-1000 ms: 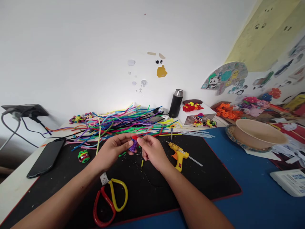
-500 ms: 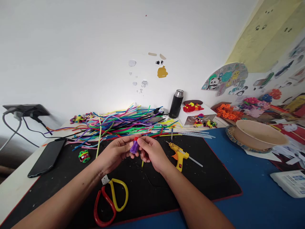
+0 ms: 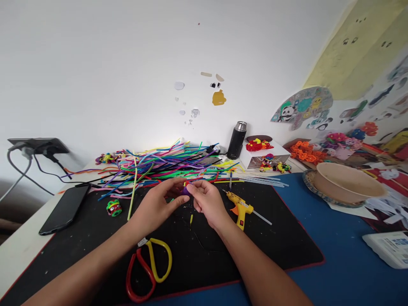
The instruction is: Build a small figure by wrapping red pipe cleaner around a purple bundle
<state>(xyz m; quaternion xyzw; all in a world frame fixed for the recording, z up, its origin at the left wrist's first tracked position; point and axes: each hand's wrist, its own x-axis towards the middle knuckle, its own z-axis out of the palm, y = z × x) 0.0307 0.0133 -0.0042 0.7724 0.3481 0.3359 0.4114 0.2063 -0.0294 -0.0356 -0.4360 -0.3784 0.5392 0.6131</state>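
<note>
My right hand (image 3: pixel 208 202) pinches a small purple fuzzy piece (image 3: pixel 185 191), mostly hidden by the fingers. A bit of yellow shows at its top. Close on its left is my left hand (image 3: pixel 162 199), thumb and fingers apart around the piece; whether a fingertip touches it I cannot tell. Beneath the wrists lies a pair of scissors (image 3: pixel 155 265) with one red and one yellow handle. A yellow glue gun (image 3: pixel 239 206) with a clear stick rests to the right of my right hand. Left of my left hand sits a small green and red pipe-cleaner head (image 3: pixel 114 208).
Many coloured pipe cleaners (image 3: pixel 165 163) are heaped along the wall. A phone (image 3: pixel 65 210) lies at left on the black mat (image 3: pixel 270 250). A black thermos (image 3: pixel 237 140) leans behind, beside a white box (image 3: pixel 277 153). A beige bowl (image 3: pixel 349 180) stands at right.
The purple piece has turned in my fingers, its red end no longer showing and a yellow bit now visible. My left hand has loosened from it, its thumb and fingers spreading.
</note>
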